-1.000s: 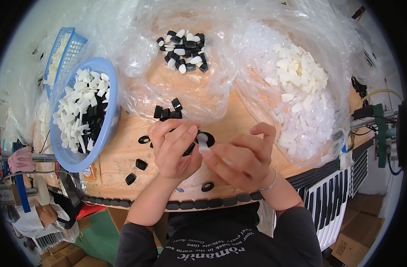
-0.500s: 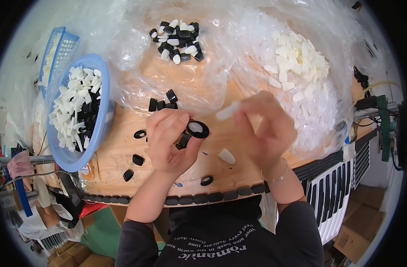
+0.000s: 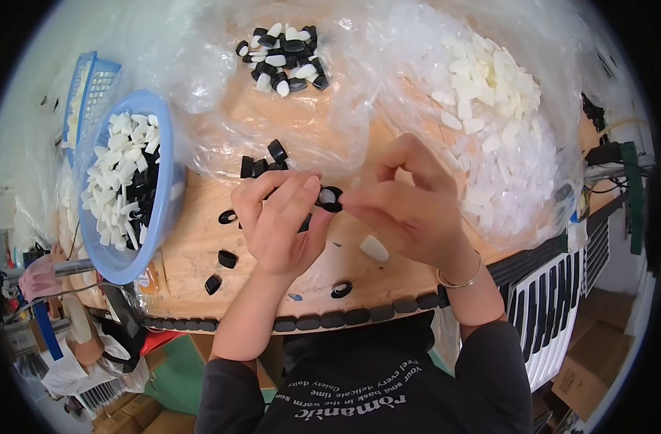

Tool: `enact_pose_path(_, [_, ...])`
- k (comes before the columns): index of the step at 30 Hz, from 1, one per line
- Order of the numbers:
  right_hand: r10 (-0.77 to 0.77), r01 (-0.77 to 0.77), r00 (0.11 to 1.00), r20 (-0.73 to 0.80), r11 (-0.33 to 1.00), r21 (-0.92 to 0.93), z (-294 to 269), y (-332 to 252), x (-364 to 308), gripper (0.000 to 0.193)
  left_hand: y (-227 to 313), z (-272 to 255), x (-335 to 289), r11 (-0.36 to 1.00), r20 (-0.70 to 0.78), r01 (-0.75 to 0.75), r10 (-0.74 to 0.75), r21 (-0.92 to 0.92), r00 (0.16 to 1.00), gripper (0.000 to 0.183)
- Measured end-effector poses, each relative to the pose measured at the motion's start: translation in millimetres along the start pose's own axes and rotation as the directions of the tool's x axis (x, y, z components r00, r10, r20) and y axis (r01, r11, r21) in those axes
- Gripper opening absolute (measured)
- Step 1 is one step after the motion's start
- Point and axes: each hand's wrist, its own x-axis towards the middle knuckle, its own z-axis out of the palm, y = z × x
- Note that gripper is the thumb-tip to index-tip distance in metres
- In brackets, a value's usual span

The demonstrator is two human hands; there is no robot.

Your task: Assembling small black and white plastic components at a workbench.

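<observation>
My left hand (image 3: 276,224) is closed around a small black oval cap (image 3: 336,205), whose opening shows something white inside. Another black piece shows under its fingers, mostly covered. Against the right rim of that cap, my right hand (image 3: 410,210) has thumb and fingertips pinched together; what is between them is hidden. A loose white oval piece (image 3: 374,248) lies on the table below my right hand. Toward the front edge is a black ring-like piece (image 3: 341,289). Several black pieces (image 3: 259,166) stand in a group just beyond my left hand.
At left stands a blue basin (image 3: 170,195) of white and black pieces, with a blue basket (image 3: 102,76) behind it. A pile of black and white pieces (image 3: 283,59) sits far back on plastic sheeting. White pieces (image 3: 493,83) heap up at right. Black pads line the table edge (image 3: 356,317).
My right hand has moved left to the black cap in my left hand. The white oval piece it carried is no longer visible in its fingers. My left hand has stayed nearly in place.
</observation>
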Motion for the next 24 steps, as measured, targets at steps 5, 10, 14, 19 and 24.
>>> enact_pose_path(5, [-0.118,0.121,0.992,0.046,0.99,-0.071,3.2,5.9,-2.6,0.017,1.9,-0.6,-0.5,0.98,0.109,-0.12,0.103,0.16,0.989,0.037])
enact_pose_path(10, [-0.185,0.237,0.967,0.175,0.907,-0.347,-0.7,-4.3,-2.8,0.014,4.4,-0.7,-3.6,0.949,0.139,-0.203,0.173,0.24,0.975,0.035])
enact_pose_path(14, [-0.313,0.316,0.947,0.07,0.877,-0.362,16.4,0.9,-6.9,0.014,4.7,-0.2,-4.1,0.949,0.111,-0.177,0.153,0.26,0.982,0.033])
enact_pose_path(19, [-0.337,0.317,0.942,-0.004,0.891,-0.325,19.2,2.2,-5.6,0.018,6.1,-2.6,-0.4,0.967,0.094,-0.142,0.124,0.212,0.988,0.033])
enact_pose_path(24, [-0.28,0.279,0.96,0.029,0.933,-0.226,13.5,3.5,-5.0,0.018,6.6,-5.6,-0.9,0.978,0.106,-0.107,0.088,0.182,0.99,0.037])
